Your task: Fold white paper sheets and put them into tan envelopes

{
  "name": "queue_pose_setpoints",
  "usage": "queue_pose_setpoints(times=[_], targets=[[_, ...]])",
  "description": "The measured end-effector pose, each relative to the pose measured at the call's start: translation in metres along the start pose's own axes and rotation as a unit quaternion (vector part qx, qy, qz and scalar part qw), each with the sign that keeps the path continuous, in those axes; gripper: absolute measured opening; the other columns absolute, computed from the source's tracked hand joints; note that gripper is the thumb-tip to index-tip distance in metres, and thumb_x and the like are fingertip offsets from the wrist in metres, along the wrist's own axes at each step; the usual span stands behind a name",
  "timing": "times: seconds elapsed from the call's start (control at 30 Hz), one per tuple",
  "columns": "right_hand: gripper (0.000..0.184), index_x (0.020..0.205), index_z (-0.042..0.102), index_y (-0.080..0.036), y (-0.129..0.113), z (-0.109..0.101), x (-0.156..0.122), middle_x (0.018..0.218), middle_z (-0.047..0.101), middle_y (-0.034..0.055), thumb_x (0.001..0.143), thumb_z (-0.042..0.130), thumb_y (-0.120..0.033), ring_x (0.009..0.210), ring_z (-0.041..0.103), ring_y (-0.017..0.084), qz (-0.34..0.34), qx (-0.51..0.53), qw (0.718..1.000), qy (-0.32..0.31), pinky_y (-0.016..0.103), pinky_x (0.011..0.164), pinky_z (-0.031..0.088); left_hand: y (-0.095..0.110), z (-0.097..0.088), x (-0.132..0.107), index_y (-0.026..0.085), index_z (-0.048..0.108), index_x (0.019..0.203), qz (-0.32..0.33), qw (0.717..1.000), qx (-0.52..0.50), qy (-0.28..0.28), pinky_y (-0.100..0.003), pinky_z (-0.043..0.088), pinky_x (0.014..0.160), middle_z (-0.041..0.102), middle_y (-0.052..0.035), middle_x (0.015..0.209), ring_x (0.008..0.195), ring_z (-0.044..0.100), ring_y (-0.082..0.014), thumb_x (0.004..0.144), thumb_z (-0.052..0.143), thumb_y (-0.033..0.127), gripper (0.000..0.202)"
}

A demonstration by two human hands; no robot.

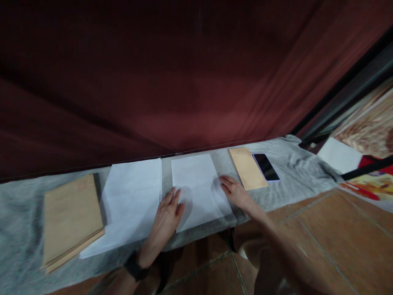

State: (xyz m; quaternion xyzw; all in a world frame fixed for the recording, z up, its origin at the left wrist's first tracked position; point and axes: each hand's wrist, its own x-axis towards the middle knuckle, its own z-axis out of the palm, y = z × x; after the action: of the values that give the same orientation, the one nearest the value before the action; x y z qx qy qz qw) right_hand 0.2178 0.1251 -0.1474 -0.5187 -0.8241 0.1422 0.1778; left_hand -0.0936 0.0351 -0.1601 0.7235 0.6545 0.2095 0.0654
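Note:
A white sheet of paper (196, 188) lies flat on the grey cloth in front of me. At its left edge is my left hand (166, 213), fingers stretched out and thumb apart, with a dark band on the wrist. My right hand (235, 191) rests at the sheet's right edge, its fingers extended and holding nothing I can see. Left of my left hand lies a stack of white paper (132, 196). A brown envelope (248, 168) is just beyond my right hand, with a phone (266, 167) beside it.
A pile of brown envelopes (72, 217) sits on the left, touching the white stack. Grey cloth (294, 164) covers the long narrow surface. Behind it hangs a dark red curtain (196, 82). Tiled floor (310, 233) shows below, and a printed poster (373, 184) stands at right.

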Motion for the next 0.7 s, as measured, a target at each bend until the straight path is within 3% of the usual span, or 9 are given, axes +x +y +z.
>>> queue_pose_setpoints(times=[0.2,0.3,0.4,0.6,0.7], targets=[[0.038,0.133,0.065,-0.019,-0.018,0.003,0.002,0.112,0.073,0.0107,0.098,0.051,-0.024,0.088,0.073,0.021,0.095,0.048,0.994,-0.015,0.03,0.081,0.057,0.004,-0.008,0.006,0.02,0.063,0.135,-0.095,0.985,-0.145,-0.002,-0.045,0.054,0.105,0.056,-0.0148,0.146,0.128,0.061,-0.028,0.087,0.062,0.035,0.05],[0.037,0.13,0.066,-0.017,-0.024,0.005,0.002,0.106,0.073,0.0118,0.096,0.055,-0.026,0.086,0.072,0.022,0.12,0.048,0.992,-0.013,0.03,0.08,0.056,0.008,-0.014,0.008,0.021,0.062,0.135,-0.132,0.969,-0.21,-0.014,-0.038,0.06,0.091,0.058,-0.0132,0.139,0.098,0.071,-0.0202,0.084,0.064,0.034,0.053],[0.039,0.13,0.065,-0.018,-0.024,0.01,0.003,0.099,0.073,0.0105,0.093,0.057,-0.027,0.088,0.071,0.024,0.132,0.051,0.99,0.003,0.033,0.081,0.055,0.01,-0.015,0.007,0.02,0.06,0.136,-0.144,0.959,-0.245,-0.021,-0.035,0.062,0.079,0.057,-0.0126,0.136,0.072,0.067,-0.0128,0.084,0.063,0.033,0.053],[0.056,0.145,0.055,-0.021,-0.02,-0.002,0.004,0.082,0.071,0.001,0.09,0.055,-0.022,0.073,0.068,0.019,0.145,0.221,0.964,-0.029,0.032,0.072,0.056,0.006,-0.005,0.007,0.02,0.063,0.131,-0.111,0.97,-0.213,0.016,-0.036,0.062,0.084,0.062,-0.012,0.127,0.087,0.069,-0.0181,0.084,0.061,0.03,0.048],[0.043,0.128,0.07,-0.024,-0.022,-0.023,0.002,0.094,0.076,0.0027,0.088,0.054,-0.021,0.081,0.072,0.019,0.143,0.374,0.912,-0.093,0.032,0.075,0.058,-0.003,-0.005,0.01,0.02,0.066,0.128,-0.101,0.973,-0.207,0.025,-0.039,0.06,0.093,0.064,-0.0121,0.127,0.1,0.069,-0.0208,0.086,0.055,0.024,0.044]])
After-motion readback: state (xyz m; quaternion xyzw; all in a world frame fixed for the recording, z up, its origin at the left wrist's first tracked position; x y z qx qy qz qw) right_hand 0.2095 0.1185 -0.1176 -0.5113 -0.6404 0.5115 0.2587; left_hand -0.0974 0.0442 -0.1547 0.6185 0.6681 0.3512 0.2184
